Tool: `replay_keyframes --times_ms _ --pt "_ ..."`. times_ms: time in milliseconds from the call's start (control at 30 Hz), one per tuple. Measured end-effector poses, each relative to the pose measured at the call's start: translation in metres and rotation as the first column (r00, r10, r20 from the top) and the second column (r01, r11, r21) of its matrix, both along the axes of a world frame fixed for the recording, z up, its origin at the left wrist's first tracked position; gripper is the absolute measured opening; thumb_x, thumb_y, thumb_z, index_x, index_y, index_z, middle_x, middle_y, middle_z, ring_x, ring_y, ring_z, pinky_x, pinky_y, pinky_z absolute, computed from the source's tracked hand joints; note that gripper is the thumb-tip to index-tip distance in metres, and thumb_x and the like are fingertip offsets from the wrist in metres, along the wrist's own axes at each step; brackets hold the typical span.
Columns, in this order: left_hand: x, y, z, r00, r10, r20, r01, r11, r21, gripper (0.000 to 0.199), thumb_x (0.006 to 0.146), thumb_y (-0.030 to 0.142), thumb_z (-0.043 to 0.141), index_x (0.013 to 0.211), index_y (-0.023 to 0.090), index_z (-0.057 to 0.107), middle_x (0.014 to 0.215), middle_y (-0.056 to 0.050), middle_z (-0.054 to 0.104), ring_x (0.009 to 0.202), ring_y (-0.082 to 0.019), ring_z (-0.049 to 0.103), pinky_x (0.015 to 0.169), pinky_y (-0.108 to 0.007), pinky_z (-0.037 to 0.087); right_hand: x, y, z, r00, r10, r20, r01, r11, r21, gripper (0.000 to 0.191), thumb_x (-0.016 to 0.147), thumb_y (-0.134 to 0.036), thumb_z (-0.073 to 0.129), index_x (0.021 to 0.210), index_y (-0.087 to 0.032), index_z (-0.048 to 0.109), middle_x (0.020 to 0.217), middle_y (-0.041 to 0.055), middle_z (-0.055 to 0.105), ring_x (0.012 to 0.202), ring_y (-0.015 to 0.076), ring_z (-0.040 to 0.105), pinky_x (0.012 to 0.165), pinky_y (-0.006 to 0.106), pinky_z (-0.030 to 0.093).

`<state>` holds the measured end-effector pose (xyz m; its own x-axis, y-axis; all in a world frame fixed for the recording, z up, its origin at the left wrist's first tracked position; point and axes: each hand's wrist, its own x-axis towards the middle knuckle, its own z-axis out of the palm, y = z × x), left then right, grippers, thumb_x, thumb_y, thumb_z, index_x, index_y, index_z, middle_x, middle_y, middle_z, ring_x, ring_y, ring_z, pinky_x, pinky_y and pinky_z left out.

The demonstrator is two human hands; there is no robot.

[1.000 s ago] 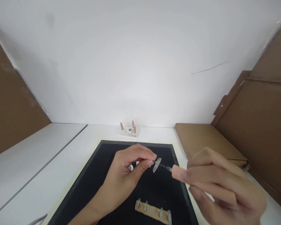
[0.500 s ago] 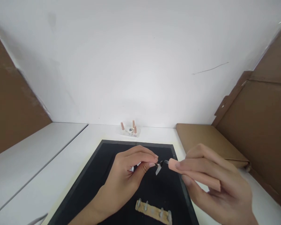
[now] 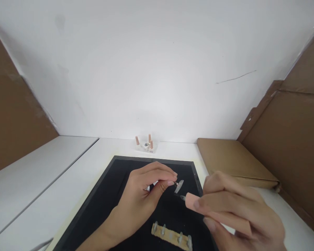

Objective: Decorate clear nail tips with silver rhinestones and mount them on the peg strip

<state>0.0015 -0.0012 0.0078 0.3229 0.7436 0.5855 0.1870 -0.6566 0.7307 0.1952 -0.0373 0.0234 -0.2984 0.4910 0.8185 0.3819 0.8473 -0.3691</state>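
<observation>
My left hand (image 3: 143, 195) pinches a thin stem between thumb and fingertips. At its end sits a pale, translucent false nail (image 3: 179, 187), tilted up to the right. Part of a clear and white object (image 3: 148, 187) shows inside the curled left fingers; its kind is hidden. My right hand (image 3: 240, 209) is closed round the long pink cap of a nail polish brush (image 3: 217, 212). The brush tip points left, just below the false nail and apart from it. In front lies a tan strip (image 3: 171, 236) with several translucent false nails standing on it.
A black mat (image 3: 128, 170) lies under the hands on the white table (image 3: 86, 157). Behind it, a clear tray (image 3: 146, 150) holds nail polish bottles with pink caps. A flat cardboard box (image 3: 222, 153) is at the right, and cardboard panels stand on both sides.
The brush in my right hand has moved down, away from the false nail. That nail now shows more fully, its upper end uncovered. My left hand has hardly moved.
</observation>
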Motion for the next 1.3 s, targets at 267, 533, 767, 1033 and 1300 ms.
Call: replay_keyframes --times_ms 267,533,767,1033,1300 --pt "-0.002 -0.005 -0.003 1.000 -0.029 -0.003 0.029 0.999 0.029 0.024 0.088 0.001 0.059 0.085 0.019 0.075 0.088 -0.003 0.074 0.074 -0.011 0.067 0.063 -0.018 0.052 0.005 0.005 -0.006 0.999 -0.030 -0.036 0.031 0.999 0.026 0.029 0.079 0.001 0.055 0.096 -0.019 0.068 0.070 0.0010 0.058 0.061 0.0133 0.055 0.049 0.028 0.047" --pt "-0.005 -0.005 -0.008 0.999 -0.027 0.040 0.025 0.999 0.042 0.025 0.087 -0.001 0.059 0.082 0.017 0.075 0.085 -0.003 0.074 0.073 -0.011 0.068 0.063 -0.016 0.053 0.007 0.004 -0.007 0.994 -0.024 -0.105 0.029 0.999 0.043 0.030 0.078 0.002 0.056 0.096 -0.019 0.066 0.072 0.0008 0.061 0.064 0.0133 0.056 0.054 0.029 0.047" --pt "0.001 0.002 -0.002 0.999 -0.022 0.041 0.022 1.000 0.003 0.021 0.087 0.001 0.061 0.083 0.017 0.075 0.085 -0.004 0.075 0.075 -0.012 0.070 0.064 -0.016 0.053 0.005 0.000 0.001 0.998 0.057 0.011 -0.057 0.998 -0.030 0.033 0.074 0.002 0.052 0.095 -0.018 0.067 0.070 -0.0014 0.056 0.055 0.0093 0.051 0.046 0.025 0.042" --pt "-0.001 -0.002 -0.005 0.998 -0.051 0.040 0.050 0.999 0.018 0.025 0.088 0.000 0.059 0.085 0.018 0.075 0.086 -0.003 0.074 0.077 -0.011 0.069 0.066 -0.017 0.053 0.004 0.005 -0.001 0.999 -0.006 -0.045 0.006 1.000 -0.007 0.027 0.079 0.000 0.055 0.094 -0.018 0.068 0.071 0.0000 0.058 0.063 0.0102 0.055 0.049 0.022 0.045" --pt "-0.003 -0.003 -0.008 0.998 -0.037 0.046 0.036 0.999 0.033 0.024 0.087 0.000 0.059 0.082 0.017 0.075 0.085 -0.003 0.074 0.074 -0.011 0.069 0.062 -0.016 0.053 0.007 0.005 -0.006 0.996 -0.031 -0.082 0.035 0.999 0.042 0.028 0.080 0.000 0.058 0.100 -0.018 0.066 0.073 0.0013 0.060 0.065 0.0133 0.057 0.054 0.028 0.047"
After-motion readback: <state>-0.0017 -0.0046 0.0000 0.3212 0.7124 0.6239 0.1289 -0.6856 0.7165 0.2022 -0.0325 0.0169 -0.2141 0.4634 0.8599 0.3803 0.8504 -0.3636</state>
